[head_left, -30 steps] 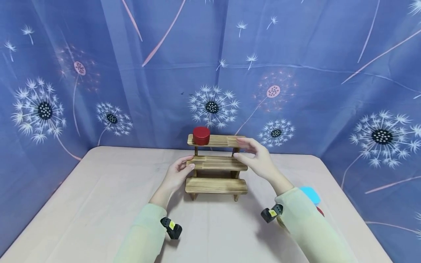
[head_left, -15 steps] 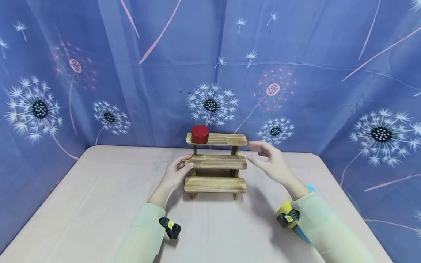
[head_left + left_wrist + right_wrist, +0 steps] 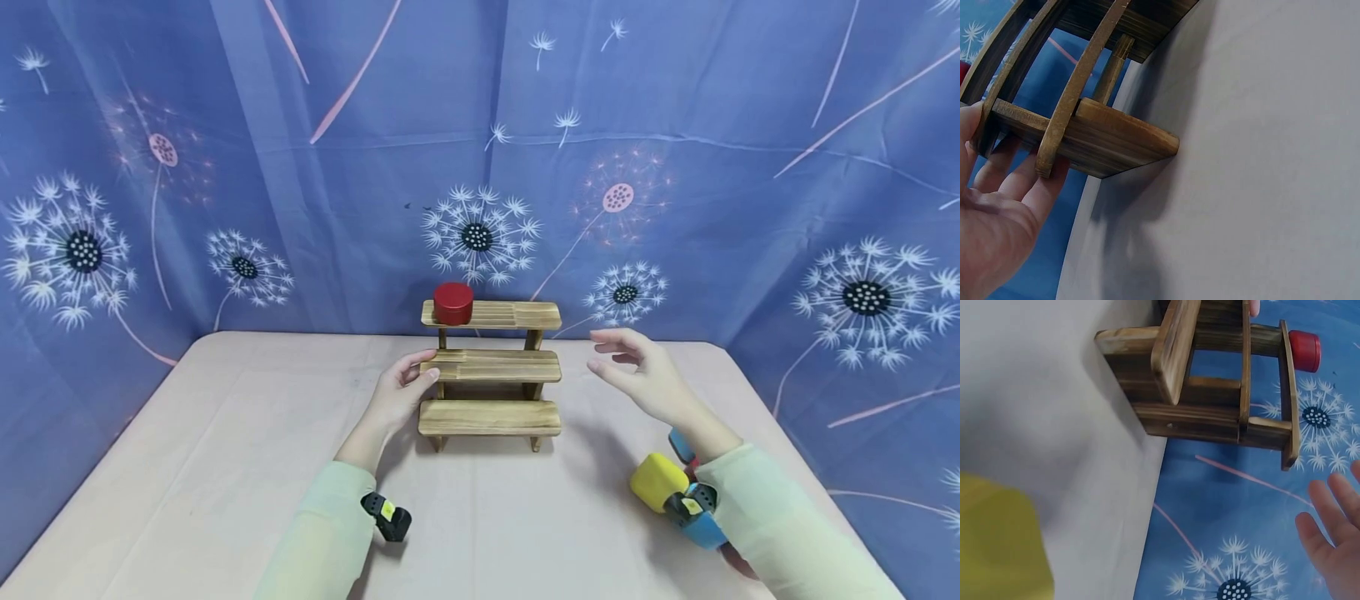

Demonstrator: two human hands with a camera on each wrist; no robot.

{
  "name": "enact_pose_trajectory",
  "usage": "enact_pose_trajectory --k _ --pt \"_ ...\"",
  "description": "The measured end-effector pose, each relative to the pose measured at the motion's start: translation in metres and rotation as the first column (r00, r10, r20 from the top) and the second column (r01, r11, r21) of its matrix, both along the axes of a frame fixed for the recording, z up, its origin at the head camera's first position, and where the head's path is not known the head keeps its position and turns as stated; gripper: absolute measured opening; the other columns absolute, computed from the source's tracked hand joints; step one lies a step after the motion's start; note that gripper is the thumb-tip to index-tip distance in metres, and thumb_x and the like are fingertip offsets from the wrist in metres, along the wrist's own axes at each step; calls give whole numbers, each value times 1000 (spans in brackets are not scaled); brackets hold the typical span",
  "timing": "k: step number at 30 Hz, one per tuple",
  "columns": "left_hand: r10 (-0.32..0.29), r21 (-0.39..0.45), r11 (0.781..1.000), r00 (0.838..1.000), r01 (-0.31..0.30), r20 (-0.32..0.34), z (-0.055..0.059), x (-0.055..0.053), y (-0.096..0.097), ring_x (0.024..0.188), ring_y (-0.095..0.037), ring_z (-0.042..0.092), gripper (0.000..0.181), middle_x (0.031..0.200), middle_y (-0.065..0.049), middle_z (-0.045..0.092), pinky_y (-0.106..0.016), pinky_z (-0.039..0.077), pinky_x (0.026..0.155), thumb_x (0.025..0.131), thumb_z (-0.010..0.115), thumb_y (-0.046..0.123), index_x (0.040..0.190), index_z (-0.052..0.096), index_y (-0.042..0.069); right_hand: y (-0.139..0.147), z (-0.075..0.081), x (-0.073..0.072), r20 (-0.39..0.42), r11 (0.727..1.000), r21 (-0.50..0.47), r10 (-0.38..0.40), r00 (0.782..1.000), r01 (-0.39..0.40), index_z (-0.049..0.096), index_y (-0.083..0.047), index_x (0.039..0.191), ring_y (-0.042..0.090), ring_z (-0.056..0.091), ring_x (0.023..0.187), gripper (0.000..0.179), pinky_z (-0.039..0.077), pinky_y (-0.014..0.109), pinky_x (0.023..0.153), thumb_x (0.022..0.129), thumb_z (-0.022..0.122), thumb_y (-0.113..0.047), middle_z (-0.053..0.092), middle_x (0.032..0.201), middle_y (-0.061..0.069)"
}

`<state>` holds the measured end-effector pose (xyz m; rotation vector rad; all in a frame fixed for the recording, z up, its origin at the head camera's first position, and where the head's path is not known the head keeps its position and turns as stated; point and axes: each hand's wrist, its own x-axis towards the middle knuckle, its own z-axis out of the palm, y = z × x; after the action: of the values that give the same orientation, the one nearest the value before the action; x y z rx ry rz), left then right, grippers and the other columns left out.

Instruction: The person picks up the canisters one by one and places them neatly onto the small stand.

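Observation:
A three-tier wooden display stand [image 3: 517, 366] is on the table near the curtain. On the left part of its top tier sits a round red tin [image 3: 453, 304]. My left hand [image 3: 396, 393] holds the left end of the middle tier, thumb on the near side; in the left wrist view its fingers [image 3: 1044, 194] reach under the wood. To the right of the stand, apart from it, my right hand [image 3: 651, 379] is in the air with fingers loosely bent and nothing in them.
Below my right wrist lie a yellow block [image 3: 658, 482], blue pieces [image 3: 705, 530] and something dark red [image 3: 738, 561], partly hidden by the sleeve. A blue dandelion-print curtain [image 3: 360, 250] stands behind and beside the pale table [image 3: 247, 433].
My right hand has let go of the stand's right side and moved right, uncovering the yellow block. My left hand keeps its hold, and the tin stays on the top tier.

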<state>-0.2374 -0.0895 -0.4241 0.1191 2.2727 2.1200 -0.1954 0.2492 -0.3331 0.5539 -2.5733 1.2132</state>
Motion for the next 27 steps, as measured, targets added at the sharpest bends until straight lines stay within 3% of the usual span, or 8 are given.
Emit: enact_pose_trajectory --k 3,12,18,20,27 --pt "3 7 1000 1000 -3 4 1 1 0 109 -18 58 39 124 -20 61 -34 46 98 92 61 13 130 55 9 5 0 4 5 1000 22 -17 1000 17 58 -8 124 17 59 105 36 49 24 91 89 65 -15 62 122 10" --pt "2 11 1000 1000 -2 16 2 1 0 107 -16 59 39 124 -21 61 -32 47 96 92 61 13 130 55 9 15 0 15 16 996 77 -52 999 50 59 -7 124 24 60 103 37 50 20 87 89 65 -16 62 122 13" --pt "-10 13 1000 1000 10 1 1 0 -1 108 -17 59 40 126 -22 60 -32 47 97 92 60 13 131 54 7 25 -6 18 37 992 108 -63 997 59 57 -6 127 30 59 105 39 51 24 87 90 65 -18 61 123 15" --pt "-10 7 1000 1000 10 -13 1 -1 -1 108 -16 59 40 125 -22 60 -31 47 96 92 60 13 131 54 7 28 -7 20 49 991 118 -69 996 62 56 -6 127 30 59 106 40 51 26 87 90 64 -19 61 123 14" --pt "-17 0 1000 1000 17 -25 0 -1 -2 109 -16 58 41 125 -22 61 -31 45 98 92 61 14 131 54 7 39 -9 26 63 989 138 -64 996 55 56 -5 126 24 61 103 39 50 17 83 90 64 -18 62 120 14"
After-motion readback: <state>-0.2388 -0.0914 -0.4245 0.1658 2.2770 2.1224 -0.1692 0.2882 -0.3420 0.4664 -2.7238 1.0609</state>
